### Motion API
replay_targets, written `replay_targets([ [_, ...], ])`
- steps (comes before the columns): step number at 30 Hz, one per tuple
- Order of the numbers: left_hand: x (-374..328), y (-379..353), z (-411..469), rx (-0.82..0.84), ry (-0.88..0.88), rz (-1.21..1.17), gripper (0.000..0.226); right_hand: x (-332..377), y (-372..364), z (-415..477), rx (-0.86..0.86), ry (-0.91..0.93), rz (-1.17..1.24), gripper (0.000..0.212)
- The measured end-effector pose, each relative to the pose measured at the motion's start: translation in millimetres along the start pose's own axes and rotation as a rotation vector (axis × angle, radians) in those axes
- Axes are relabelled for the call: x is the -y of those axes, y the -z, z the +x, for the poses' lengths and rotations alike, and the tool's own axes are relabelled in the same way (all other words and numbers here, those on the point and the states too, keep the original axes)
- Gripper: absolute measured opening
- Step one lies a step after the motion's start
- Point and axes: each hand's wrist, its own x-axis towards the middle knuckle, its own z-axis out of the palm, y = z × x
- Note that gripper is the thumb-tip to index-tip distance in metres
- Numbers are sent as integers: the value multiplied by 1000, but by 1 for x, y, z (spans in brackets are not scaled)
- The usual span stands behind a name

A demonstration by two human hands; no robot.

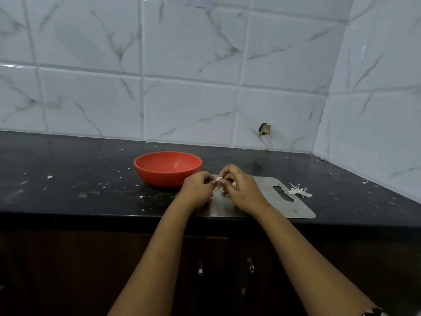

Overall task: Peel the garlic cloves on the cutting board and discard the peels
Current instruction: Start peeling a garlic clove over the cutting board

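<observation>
— Grips, status?
— My left grip (197,188) and right grip (245,192) are both pinching one garlic clove (219,180), fingers curling round it, just above the steel cutting board (293,208).
— Surroundings?
— A red bowl (168,168) is sitting on the dark bench (79,179), just beside the board's far left corner. Loose peels (298,191) are lying at its right edge.

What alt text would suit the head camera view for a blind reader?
A person's left hand and right hand pinch a garlic clove between them over a metal cutting board on a dark countertop. A red bowl stands just left of the hands; white garlic peel lies by the board's right edge.
</observation>
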Motion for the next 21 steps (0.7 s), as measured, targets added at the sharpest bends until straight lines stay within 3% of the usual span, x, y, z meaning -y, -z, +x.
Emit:
replay_targets([
  [4, 3, -3, 3, -49, -64, -12, 16, -1, 2, -1, -59, -39, 83, 7],
  [11, 2, -4, 1, -23, -91, -59, 15, -3, 1, -1, -65, -26, 43, 17],
  [21, 0, -7, 2, -28, -31, -19, 16, -2, 4, -2, -88, -56, 85, 8],
])
